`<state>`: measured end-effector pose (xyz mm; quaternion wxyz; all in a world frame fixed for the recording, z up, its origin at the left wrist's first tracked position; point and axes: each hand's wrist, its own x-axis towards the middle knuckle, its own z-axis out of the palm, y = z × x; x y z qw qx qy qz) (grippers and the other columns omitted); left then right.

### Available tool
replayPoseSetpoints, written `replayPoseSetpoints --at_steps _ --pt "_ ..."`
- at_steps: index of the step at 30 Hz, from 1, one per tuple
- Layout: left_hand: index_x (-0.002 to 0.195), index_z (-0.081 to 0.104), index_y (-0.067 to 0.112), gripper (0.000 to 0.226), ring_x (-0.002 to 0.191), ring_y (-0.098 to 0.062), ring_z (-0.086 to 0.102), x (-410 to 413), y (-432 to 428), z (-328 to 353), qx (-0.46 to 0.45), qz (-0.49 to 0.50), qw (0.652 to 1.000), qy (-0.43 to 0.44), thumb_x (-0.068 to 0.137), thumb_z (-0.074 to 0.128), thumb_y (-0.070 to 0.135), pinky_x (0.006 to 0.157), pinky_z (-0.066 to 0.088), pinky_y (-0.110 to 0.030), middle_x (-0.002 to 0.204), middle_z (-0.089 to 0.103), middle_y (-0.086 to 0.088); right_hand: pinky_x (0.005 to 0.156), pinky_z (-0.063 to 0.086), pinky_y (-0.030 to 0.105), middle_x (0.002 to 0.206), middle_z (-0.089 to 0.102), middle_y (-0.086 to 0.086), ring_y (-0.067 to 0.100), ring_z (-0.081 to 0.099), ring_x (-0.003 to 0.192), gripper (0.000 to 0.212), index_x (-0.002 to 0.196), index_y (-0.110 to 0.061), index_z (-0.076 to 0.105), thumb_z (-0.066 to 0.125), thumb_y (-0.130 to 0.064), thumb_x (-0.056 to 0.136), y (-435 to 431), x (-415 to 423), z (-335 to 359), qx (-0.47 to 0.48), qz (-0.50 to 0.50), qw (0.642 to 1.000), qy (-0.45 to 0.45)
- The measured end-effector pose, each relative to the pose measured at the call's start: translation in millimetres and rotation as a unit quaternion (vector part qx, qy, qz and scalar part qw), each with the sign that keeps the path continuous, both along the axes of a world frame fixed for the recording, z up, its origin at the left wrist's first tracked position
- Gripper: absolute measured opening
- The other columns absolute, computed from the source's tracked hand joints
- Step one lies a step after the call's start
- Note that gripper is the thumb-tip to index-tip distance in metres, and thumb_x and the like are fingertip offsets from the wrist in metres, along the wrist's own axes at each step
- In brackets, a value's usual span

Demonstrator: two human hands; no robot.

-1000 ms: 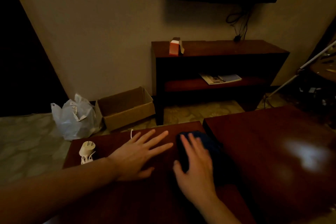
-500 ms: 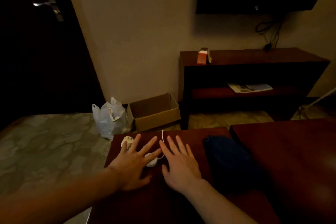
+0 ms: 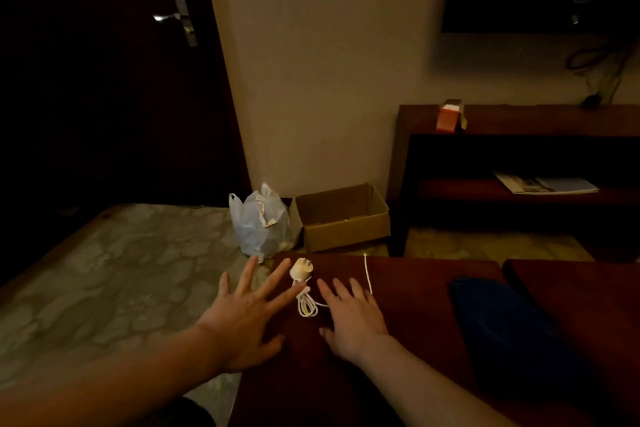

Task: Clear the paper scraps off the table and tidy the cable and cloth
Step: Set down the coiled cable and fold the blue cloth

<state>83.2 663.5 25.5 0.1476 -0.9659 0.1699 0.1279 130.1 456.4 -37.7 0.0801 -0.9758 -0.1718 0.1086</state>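
Observation:
A white charger plug (image 3: 300, 270) with its thin white cable (image 3: 307, 306) lies near the far left corner of the dark wooden table (image 3: 408, 350). The cable loops beside the plug, and a strand of it shows at the table's far edge. My left hand (image 3: 247, 317) lies spread at the table's left edge, fingers straight, one fingertip at the plug. My right hand (image 3: 351, 317) lies flat just right of the loops, fingers straight. A folded dark blue cloth (image 3: 502, 326) rests to the right, apart from both hands. No paper scraps show on the table.
On the floor beyond the table stand a white plastic bag (image 3: 258, 224) and an open cardboard box (image 3: 341, 217). A dark wooden shelf unit (image 3: 519, 156) at the back right carries a small carton (image 3: 450, 116) and magazines. A second tabletop (image 3: 595, 295) adjoins at the right.
The view has swung left. My right hand left the blue cloth and came down beside the cable. My left hand slid left towards the plug; the cable loops now show between the hands.

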Motion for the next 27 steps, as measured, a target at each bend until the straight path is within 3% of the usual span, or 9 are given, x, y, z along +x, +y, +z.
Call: replayPoseSetpoints --at_steps 7,12,19,27 --pt "0.138 -0.038 0.056 0.086 0.141 -0.049 -0.033 -25.3 42.6 16.7 0.018 0.046 0.999 -0.013 0.088 0.028 0.078 0.113 0.001 -0.077 0.152 -0.048 0.007 0.12 0.02 0.054 0.164 0.021 0.004 0.04 0.015 0.149 0.078 0.16 -0.034 0.003 0.053 -0.041 0.1 17.5 -8.5 -6.0 -0.037 -0.019 0.999 0.01" --pt "0.138 -0.038 0.057 0.086 0.141 -0.047 -0.034 -29.5 23.3 12.8 -0.014 0.026 1.0 -0.011 0.09 0.031 0.076 0.111 0.001 -0.078 0.152 -0.049 0.008 0.111 0.032 0.054 0.155 0.028 0.003 0.04 0.029 0.137 0.076 0.156 -0.036 0.018 0.061 -0.02 0.096 15.2 -18.2 -1.7 -0.059 -0.019 0.998 0.022" --pt "0.138 -0.038 0.058 0.086 0.141 -0.047 -0.035 -40.9 19.6 20.1 -0.01 0.026 0.999 -0.016 0.09 0.031 0.075 0.109 0.0 -0.08 0.152 -0.049 0.008 0.109 0.033 0.058 0.155 0.026 0.003 0.037 0.022 0.141 0.041 0.135 -0.032 0.053 0.059 -0.019 0.097 1.9 -27.2 15.1 -0.053 -0.017 0.997 0.053" --pt "0.138 -0.037 0.057 0.085 0.141 -0.047 -0.035 -51.6 13.3 32.2 -0.004 0.02 1.0 -0.017 0.09 0.031 0.074 0.109 0.001 -0.08 0.152 -0.049 0.008 0.109 0.035 0.057 0.156 0.021 0.001 0.041 0.015 0.144 0.03 0.119 -0.029 0.065 0.058 -0.009 0.096 -7.1 -34.2 20.9 -0.052 0.026 0.995 0.08"
